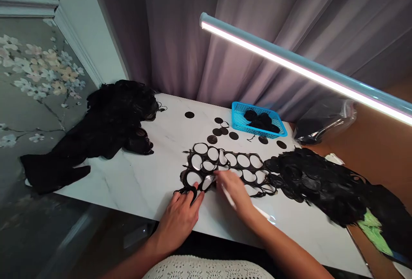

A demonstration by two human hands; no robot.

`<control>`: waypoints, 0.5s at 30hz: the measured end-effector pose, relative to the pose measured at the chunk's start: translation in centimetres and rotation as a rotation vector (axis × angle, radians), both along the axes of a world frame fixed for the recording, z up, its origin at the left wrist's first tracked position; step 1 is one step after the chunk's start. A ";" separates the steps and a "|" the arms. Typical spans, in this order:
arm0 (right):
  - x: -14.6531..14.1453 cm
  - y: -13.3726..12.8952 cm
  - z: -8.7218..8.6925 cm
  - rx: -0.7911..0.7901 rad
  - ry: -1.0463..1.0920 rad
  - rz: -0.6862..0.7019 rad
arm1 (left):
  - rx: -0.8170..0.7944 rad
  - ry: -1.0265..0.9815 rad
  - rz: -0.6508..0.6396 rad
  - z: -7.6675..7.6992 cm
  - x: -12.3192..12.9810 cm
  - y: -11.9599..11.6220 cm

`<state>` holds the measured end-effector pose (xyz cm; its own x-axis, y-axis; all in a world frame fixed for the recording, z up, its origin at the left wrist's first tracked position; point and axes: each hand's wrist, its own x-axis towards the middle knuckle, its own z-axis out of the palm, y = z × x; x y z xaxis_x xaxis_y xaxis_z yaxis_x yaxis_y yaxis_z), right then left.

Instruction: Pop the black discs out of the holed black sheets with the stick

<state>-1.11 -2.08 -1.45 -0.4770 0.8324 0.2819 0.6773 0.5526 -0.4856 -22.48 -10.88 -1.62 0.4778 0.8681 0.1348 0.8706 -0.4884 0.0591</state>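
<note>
A black sheet full of round holes (pixel 249 168) lies on the white marbled table. At its near left corner is my left hand (pixel 182 210), the fingers closed on the bunched black edge and a dark loop beside them. My right hand (pixel 233 189) is closed round a slim white pen-like tool (pixel 262 212), whose back end sticks out to the right under my wrist. The tool's tip, near the holes at the left of the sheet, is too small to make out. Loose black discs (pixel 212 139) lie beyond the sheet.
A blue plastic basket (pixel 236 120) holding black pieces stands at the back. Heaps of black material lie at the left (pixel 106 120) and right (pixel 322 184). A lit tube lamp (pixel 289 62) hangs over the table. Behind the right heap sits a clear plastic bag (pixel 325 122).
</note>
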 end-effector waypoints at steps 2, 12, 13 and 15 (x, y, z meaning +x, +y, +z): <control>2.0 2.3 1.1 0.072 0.041 -0.189 | -0.003 0.001 0.002 0.0 0.0 0.0; 0.5 4.9 4.3 -0.354 0.397 -0.186 | 0.024 -0.135 -0.025 0.6 -0.8 -0.2; -0.5 4.3 4.2 -0.414 0.440 -0.110 | 0.044 -0.167 -0.021 0.7 -1.2 -0.2; -2.3 3.0 3.8 -0.507 0.480 0.019 | 0.097 -0.211 0.015 0.8 -1.9 -0.3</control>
<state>-3.41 0.92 2.31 -0.4122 0.9100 0.0439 0.3156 0.1878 -0.9301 -24.39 -11.20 -0.78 0.4174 0.8529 0.3135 0.8512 -0.4877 0.1937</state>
